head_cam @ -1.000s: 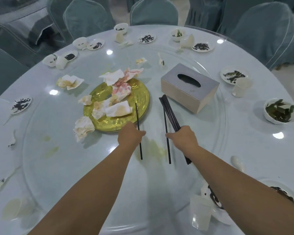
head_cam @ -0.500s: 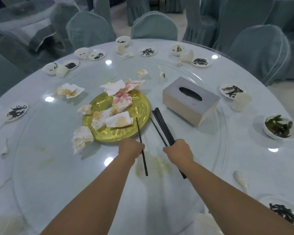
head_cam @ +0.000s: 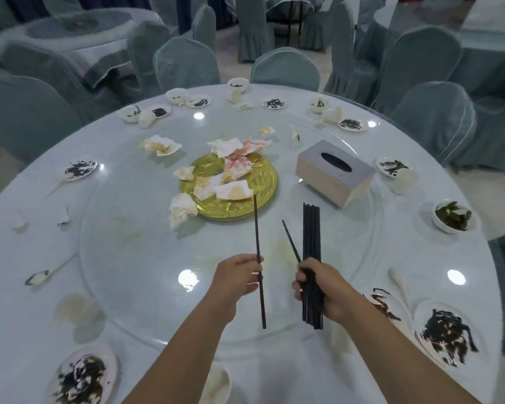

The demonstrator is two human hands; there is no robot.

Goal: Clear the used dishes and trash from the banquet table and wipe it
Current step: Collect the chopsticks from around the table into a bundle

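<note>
My left hand (head_cam: 236, 279) pinches a single black chopstick (head_cam: 258, 246), held nearly upright above the glass turntable (head_cam: 123, 258). My right hand (head_cam: 321, 287) grips a bundle of black chopsticks (head_cam: 311, 228), one of them splayed out to the left. Beyond my hands a gold plate (head_cam: 263, 182) at the turntable's centre carries several stained, crumpled napkins (head_cam: 233, 191). More used napkins (head_cam: 160, 145) lie around it. Small white dishes with dark scraps (head_cam: 80, 169) and bowls (head_cam: 451, 216) ring the round table.
A silver tissue box (head_cam: 334, 172) stands right of the gold plate. White spoons (head_cam: 45, 274) and cups (head_cam: 404, 182) lie along the table's edge. Dirty plates (head_cam: 446, 330) sit near me on both sides. Covered chairs (head_cam: 286, 68) surround the table.
Both hands have lifted off the turntable and drawn back toward me. The left hand has raised its single chopstick; the right hand's bundle has swung upright.
</note>
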